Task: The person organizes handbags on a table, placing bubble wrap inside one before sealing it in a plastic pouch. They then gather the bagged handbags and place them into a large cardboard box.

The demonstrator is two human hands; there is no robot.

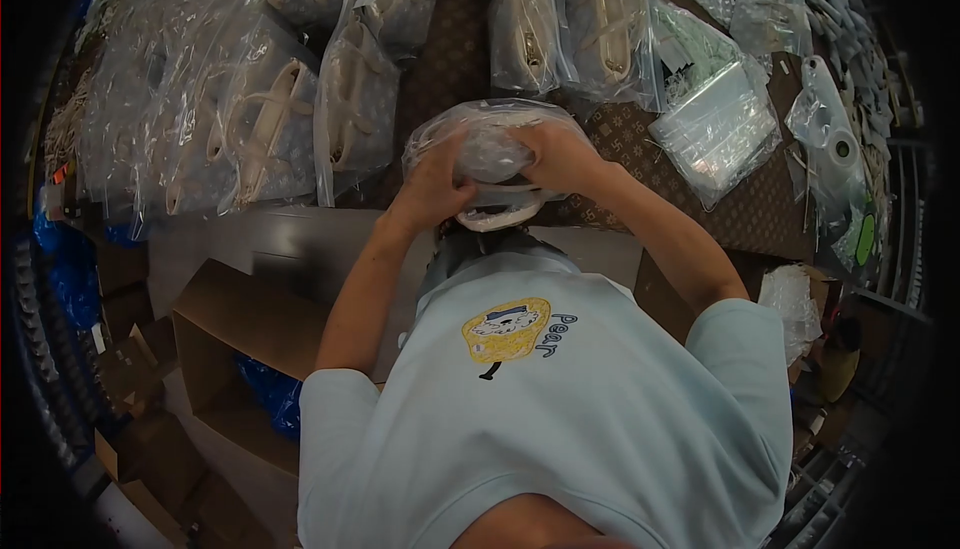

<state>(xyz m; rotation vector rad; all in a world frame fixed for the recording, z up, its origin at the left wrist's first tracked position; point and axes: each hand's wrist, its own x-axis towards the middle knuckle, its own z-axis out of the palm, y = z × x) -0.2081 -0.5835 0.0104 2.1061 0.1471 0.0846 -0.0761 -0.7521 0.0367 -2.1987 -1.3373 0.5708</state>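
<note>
At the table's near edge, a beige handbag sits with clear plastic around it, its curved handle or strap facing my body. A rounded wad of clear plastic bulges in its middle, between my hands. My left hand is closed around the left side, with its thumb by the wad. On the other side, my right hand grips the bag with bent fingers. Plastic film and the handbag hide some of the fingertips. Just beyond the hands lie more beige handbags in clear plastic bags.
Bagged handbags crowd the left of the brown patterned table. To the right are a stack of flat clear plastic bags and loose plastic packaging. An open cardboard box with blue plastic stands low at left.
</note>
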